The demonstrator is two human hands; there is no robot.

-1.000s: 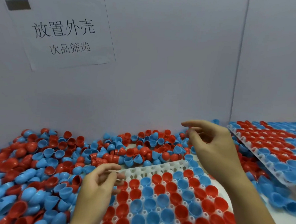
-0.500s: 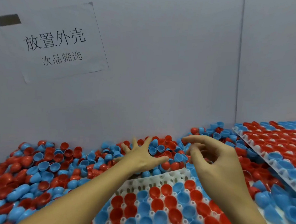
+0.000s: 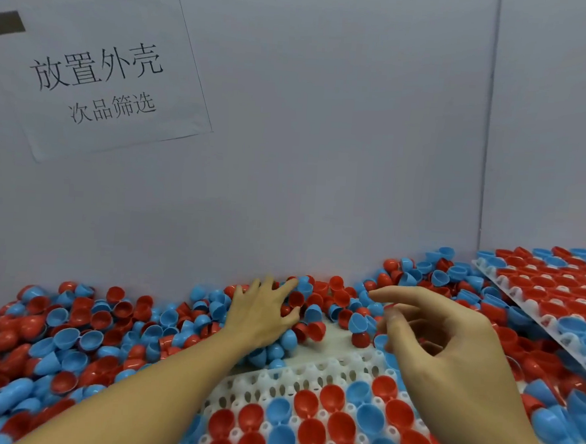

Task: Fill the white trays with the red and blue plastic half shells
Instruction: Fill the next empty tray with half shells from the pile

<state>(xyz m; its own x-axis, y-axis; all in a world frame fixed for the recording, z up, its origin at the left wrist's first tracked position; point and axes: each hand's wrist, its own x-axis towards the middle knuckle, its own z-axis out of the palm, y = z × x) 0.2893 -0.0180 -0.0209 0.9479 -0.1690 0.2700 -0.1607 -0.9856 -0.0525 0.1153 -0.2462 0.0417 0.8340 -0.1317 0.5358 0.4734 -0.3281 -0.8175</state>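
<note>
Left hand grip wide, fingers spread on loose red and blue plastic half shells at 12 o'clock of white plastic tray; right hand grip loosely curled, empty

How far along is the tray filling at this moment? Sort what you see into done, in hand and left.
Done: the tray at right looks full where visible.
In hand: the near tray has filled rows but empty far pockets; the left hand reaches into the loose shell pile, and the right hand hovers, holding nothing visible.
Left: those empty pockets, with plenty of loose shells remaining.
</note>
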